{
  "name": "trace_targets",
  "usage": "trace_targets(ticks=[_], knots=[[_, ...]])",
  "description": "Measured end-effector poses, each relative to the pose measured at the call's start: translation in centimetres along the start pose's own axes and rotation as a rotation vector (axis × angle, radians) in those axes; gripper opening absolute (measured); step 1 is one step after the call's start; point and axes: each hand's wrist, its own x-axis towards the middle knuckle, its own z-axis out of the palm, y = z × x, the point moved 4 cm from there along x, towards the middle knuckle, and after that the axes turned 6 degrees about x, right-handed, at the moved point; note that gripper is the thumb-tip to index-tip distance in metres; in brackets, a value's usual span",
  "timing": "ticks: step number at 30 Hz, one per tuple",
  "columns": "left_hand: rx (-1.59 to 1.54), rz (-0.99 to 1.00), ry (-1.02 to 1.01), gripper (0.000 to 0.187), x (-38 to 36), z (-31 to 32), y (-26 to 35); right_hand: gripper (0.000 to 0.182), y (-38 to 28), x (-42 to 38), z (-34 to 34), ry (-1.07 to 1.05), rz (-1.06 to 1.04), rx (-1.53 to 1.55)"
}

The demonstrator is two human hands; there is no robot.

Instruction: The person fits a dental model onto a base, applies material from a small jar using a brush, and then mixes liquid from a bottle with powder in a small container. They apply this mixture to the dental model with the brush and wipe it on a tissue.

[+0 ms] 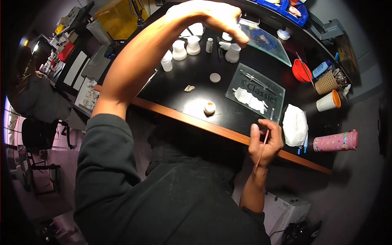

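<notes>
A single head-worn camera looked forward and steeply down over the wearer's own chest and arms onto a black worktable (196,77). The wide fisheye lens bent the table's wooden edge (228,132) and darkened the corners. The view sat close above the table; no second view shared the scene.

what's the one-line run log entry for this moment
left hand raised over white jars | right hand holds thin brush | glass slab beside it
</notes>
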Motion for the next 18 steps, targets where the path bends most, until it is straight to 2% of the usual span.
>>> trace_targets(ticks=[1,4,7,9,11,12,15,18], knots=[[0.005,0.005,0.002,0.083,2.0,3.1,-4.2,0.028,-0.7,0.1,1.0,-0.052,-0.015,-0.012],[-0.173,0.088,0.044,0.088,-6.5,1.8,-4.1,0.046,-2.0,-0.1,5.0,-0.151,-0.020,0.078],[-0.305,0.162,0.060,0.092,-12.6,3.7,-7.5,0.061,-2.6,-0.3,8.3,-0.244,-0.037,0.121],[-0.291,0.250,0.102,0.094,-16.8,4.3,-8.9,0.063,-3.0,-0.2,9.6,-0.295,-0.022,0.107],[-0.282,0.291,0.117,0.088,-19.8,5.1,-8.9,0.061,-2.5,0.0,10.6,-0.271,-0.045,0.118],[-0.387,0.250,0.022,0.089,-20.8,6.1,-9.3,0.060,-2.4,0.0,10.9,-0.264,-0.060,0.122],[-0.435,0.207,-0.061,0.093,-22.7,9.4,-9.3,0.057,-2.0,0.2,11.0,-0.272,0.055,0.146],[-0.416,0.271,-0.084,0.095,-22.7,13.0,-9.2,0.055,-1.7,0.4,10.3,-0.206,0.072,0.126]])
